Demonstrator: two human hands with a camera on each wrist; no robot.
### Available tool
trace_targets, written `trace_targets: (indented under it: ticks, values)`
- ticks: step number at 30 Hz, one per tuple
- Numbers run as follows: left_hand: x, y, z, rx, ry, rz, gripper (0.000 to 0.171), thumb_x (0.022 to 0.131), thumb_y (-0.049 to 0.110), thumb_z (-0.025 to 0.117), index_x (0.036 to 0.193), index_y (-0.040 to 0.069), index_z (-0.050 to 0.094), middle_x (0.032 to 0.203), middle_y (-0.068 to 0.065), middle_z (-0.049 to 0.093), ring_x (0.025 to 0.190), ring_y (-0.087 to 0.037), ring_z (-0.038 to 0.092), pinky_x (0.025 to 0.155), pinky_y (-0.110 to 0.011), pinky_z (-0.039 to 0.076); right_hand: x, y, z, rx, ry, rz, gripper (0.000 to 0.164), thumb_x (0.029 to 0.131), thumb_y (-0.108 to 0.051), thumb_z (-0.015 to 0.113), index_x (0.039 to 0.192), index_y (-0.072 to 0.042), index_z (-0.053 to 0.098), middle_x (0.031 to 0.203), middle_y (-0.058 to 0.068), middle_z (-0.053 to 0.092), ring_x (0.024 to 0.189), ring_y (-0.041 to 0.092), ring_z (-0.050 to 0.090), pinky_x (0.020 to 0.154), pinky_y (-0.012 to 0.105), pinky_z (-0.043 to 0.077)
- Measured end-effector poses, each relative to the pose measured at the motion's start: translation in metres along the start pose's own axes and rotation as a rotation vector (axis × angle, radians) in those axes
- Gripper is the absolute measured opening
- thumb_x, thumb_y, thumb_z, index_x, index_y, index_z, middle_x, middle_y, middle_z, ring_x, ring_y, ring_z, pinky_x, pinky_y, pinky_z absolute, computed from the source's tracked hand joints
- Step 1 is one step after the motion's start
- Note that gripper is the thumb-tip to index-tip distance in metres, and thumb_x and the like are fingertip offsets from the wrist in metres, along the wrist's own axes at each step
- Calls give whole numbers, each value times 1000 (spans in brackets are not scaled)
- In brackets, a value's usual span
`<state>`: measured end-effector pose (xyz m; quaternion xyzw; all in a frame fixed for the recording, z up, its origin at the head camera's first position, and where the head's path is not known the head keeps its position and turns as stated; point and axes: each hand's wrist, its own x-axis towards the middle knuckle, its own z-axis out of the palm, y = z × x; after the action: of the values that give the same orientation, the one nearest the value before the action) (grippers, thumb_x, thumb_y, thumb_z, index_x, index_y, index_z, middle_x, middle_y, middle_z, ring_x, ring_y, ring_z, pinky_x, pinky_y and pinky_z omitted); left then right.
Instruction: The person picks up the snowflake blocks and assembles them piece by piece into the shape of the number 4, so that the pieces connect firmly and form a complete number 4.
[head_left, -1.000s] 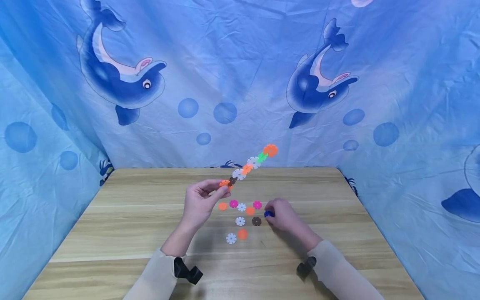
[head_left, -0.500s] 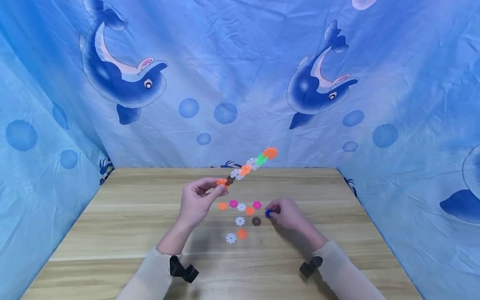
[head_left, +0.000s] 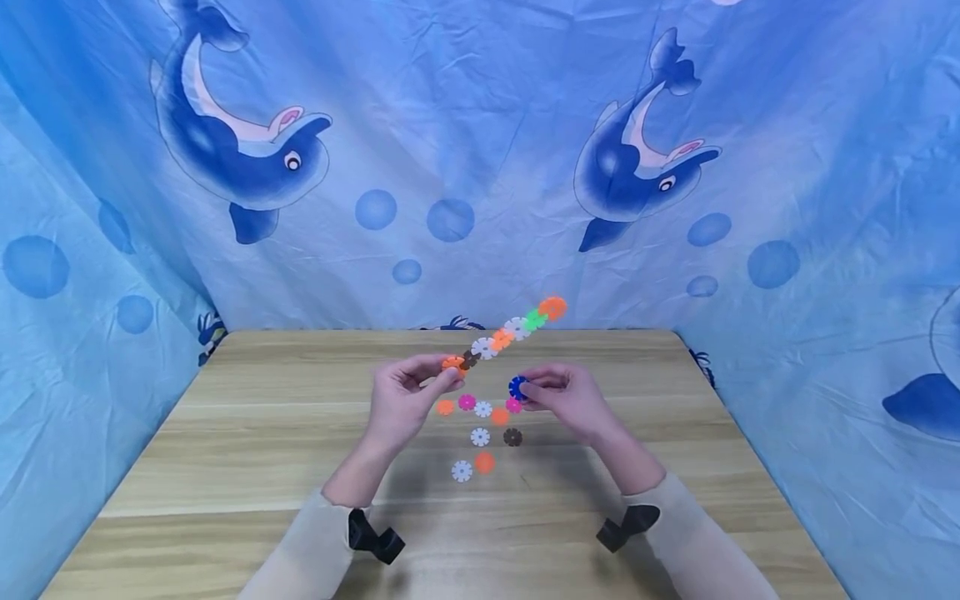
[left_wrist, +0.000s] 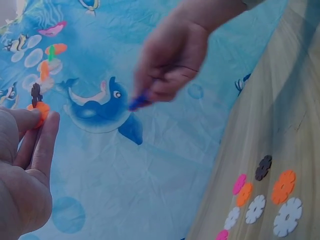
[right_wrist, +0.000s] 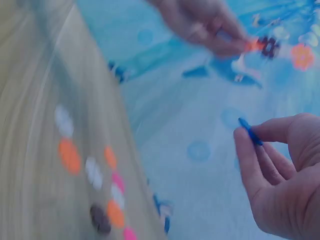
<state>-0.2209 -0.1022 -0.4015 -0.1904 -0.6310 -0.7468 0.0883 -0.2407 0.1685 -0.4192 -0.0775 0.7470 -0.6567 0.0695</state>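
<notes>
My left hand (head_left: 405, 404) pinches the orange end piece of a chain of notched plastic discs (head_left: 501, 339) between thumb and fingers. The chain slants up to the right through brown, white, orange, white and green to an orange disc at its far end. My right hand (head_left: 570, 400) pinches a single blue notched disc (head_left: 517, 387) by its edge. In the right wrist view the blue disc (right_wrist: 250, 132) shows nearly edge-on between thumb and fingertips. Both hands are raised above the table, the blue disc apart from the chain.
Several loose discs lie flat on the wooden table (head_left: 247, 467) below the hands, among them a brown disc (head_left: 512, 437), a white disc (head_left: 462, 471) and an orange disc (head_left: 484, 462). A blue dolphin-print cloth (head_left: 465, 125) hangs behind and at both sides.
My right hand has lifted the blue disc off the tabletop and brought it up and left, closer to the chain. My left hand still holds the chain, shifted only slightly.
</notes>
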Motion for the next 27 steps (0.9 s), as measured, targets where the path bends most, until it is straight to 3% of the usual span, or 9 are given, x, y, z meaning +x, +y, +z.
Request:
trace_targets:
  ticks: [7, 11, 16, 21, 27]
  values:
    - [-2, -5, 9, 37, -9, -15, 23, 93, -3, 79, 113, -11, 75, 94, 9, 82, 82, -11, 81, 79, -30, 68, -6, -21, 9, 214, -65, 15, 37, 99, 2, 70, 132, 17, 62, 115, 20, 79, 89, 18, 81, 85, 29, 68]
    - [-3, -7, 15, 60, -31, -5, 21, 93, 1, 80, 111, -8, 77, 95, 6, 83, 83, -10, 81, 79, -29, 68, -7, -25, 11, 242, -58, 25, 27, 100, 3, 69, 125, 11, 69, 107, 12, 82, 87, 18, 81, 84, 29, 68]
    - [-4, -8, 19, 58, -47, -5, 20, 92, 1, 81, 110, -8, 78, 98, -11, 83, 84, -13, 81, 81, -31, 68, -10, -29, 12, 257, -60, 32, 10, 100, 3, 68, 106, -1, 76, 96, 4, 82, 85, 15, 81, 83, 28, 68]
    - [-4, -9, 22, 63, -61, -23, 19, 94, 2, 80, 110, -7, 78, 104, -24, 80, 86, -20, 83, 81, -32, 68, -12, -33, 14, 287, -109, 6, 13, 102, 5, 65, 102, -4, 74, 91, 1, 81, 83, 14, 80, 82, 25, 67]
    - [-5, -12, 25, 64, -72, -31, 20, 95, 5, 80, 111, -6, 79, 105, -26, 80, 87, -22, 83, 80, -32, 69, -14, -37, 15, 324, -123, 13, 16, 101, 5, 65, 101, -8, 74, 92, 3, 83, 81, 15, 81, 81, 25, 67]
